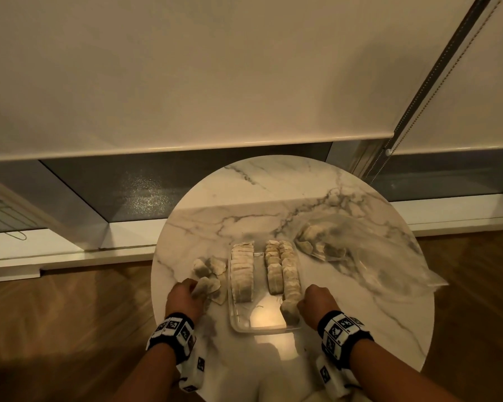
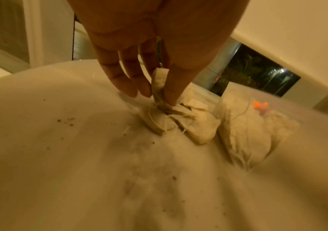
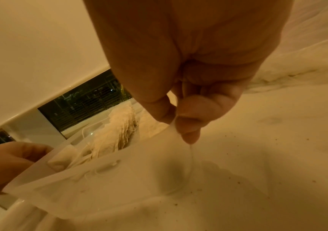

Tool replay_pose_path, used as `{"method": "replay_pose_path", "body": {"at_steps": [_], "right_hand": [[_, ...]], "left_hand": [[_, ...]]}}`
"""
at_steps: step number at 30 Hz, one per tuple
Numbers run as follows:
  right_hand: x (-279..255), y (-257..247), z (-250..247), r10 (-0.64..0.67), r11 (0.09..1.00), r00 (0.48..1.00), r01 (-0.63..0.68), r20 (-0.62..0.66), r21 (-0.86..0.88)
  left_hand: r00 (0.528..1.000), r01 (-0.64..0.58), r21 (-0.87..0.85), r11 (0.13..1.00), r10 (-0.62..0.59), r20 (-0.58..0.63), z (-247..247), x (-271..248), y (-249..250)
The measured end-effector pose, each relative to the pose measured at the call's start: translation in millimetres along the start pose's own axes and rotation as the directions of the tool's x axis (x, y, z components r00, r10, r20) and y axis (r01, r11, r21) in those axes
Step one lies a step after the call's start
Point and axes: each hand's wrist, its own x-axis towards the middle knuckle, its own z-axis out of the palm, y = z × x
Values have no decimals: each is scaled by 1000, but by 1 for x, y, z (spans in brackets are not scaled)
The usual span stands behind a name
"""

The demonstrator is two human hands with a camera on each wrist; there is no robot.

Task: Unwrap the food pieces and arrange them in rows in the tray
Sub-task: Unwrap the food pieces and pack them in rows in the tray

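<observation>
The food pieces are small pale sachets with strings. A clear plastic tray in the middle of the table holds three rows of sachets standing on edge. My left hand is left of the tray over a loose pile of sachets. Its thumb and fingers pinch one sachet at the pile's near edge. My right hand is at the tray's near right corner. It pinches the top of a sachet at the near end of the right row.
The round marble table has a crumpled clear plastic bag with more sachets at the back right. Dark crumbs dot the tabletop. Beyond the table are a window sill and lowered blinds; wooden floor lies on both sides.
</observation>
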Motion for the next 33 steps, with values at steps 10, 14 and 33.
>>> {"method": "replay_pose_path", "body": {"at_steps": [10,14,33], "right_hand": [[-35,-7,-29,-68,996,972,80,-224,42],[-49,-37,-28,-317,847,942,334,-111,413],[-44,-56,-37,-208,891,962,261,-178,371]], "left_hand": [[990,47,-632,774,46,131,-25,-64,40],[936,81,-664,743,173,308,-18,-87,61],[959,-33,-544,838,179,217,-21,-77,44]]}}
